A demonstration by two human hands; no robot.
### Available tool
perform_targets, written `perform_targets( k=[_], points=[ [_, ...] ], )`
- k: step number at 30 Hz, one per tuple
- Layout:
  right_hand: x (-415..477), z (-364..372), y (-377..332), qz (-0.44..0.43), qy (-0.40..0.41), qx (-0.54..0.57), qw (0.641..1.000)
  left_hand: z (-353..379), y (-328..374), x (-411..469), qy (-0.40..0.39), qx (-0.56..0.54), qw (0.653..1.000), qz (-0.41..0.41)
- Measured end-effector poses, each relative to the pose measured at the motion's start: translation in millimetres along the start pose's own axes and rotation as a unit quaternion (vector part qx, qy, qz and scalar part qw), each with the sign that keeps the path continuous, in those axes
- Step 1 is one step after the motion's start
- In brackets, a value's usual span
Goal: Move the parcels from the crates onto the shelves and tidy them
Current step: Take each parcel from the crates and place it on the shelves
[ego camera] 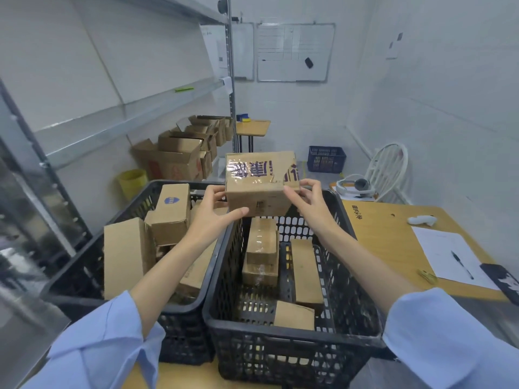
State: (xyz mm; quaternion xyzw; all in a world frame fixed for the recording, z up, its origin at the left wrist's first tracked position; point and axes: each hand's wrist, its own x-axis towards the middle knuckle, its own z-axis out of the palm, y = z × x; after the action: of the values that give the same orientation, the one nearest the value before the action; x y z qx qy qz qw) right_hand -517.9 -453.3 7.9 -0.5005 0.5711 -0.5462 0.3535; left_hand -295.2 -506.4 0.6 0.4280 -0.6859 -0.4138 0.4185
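Bright, even light; perhaps smeared edges

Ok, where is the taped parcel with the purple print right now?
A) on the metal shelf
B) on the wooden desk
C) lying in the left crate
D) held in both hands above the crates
D: the left hand and right hand grip the taped parcel above the black crates.

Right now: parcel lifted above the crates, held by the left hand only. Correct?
No. Both hands hold the parcel: left hand on its left side, right hand pinching its right edge. It is lifted above the crates, as the head view shows.
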Motion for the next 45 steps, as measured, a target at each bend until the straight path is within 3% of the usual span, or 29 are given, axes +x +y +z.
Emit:
perform_targets(
  k=[5,15,23,33,45],
  points=[
    [2.3,9.4,-5.4,-0.018,-0.004,-0.004,1.0,-12.7,0.0,-8.5,0.031,-0.013,0.999,-0.011],
    [3.7,44.3,-16.9,-0.094,-0.168,-0.097,0.976,-42.1,10.2,-52.2,0.132,0.052,0.99,0.005],
    [-5.9,82.8,-16.0,-0.112,-0.326,-0.009,0.938,-61.3,20.1,-124.8,0.246,0.082,0.965,-0.031],
    [-82.7,156.9,-24.8,-0.132,-0.489,0.062,0.86,-73.0,39.1,-262.5,0.418,0.149,0.892,-0.09],
    [-217.9,245.7,-77.5,-0.189,-0.615,0.116,0.757,-87.6,84.5,-434.0,0.563,0.217,0.788,-0.127]
  ],
)
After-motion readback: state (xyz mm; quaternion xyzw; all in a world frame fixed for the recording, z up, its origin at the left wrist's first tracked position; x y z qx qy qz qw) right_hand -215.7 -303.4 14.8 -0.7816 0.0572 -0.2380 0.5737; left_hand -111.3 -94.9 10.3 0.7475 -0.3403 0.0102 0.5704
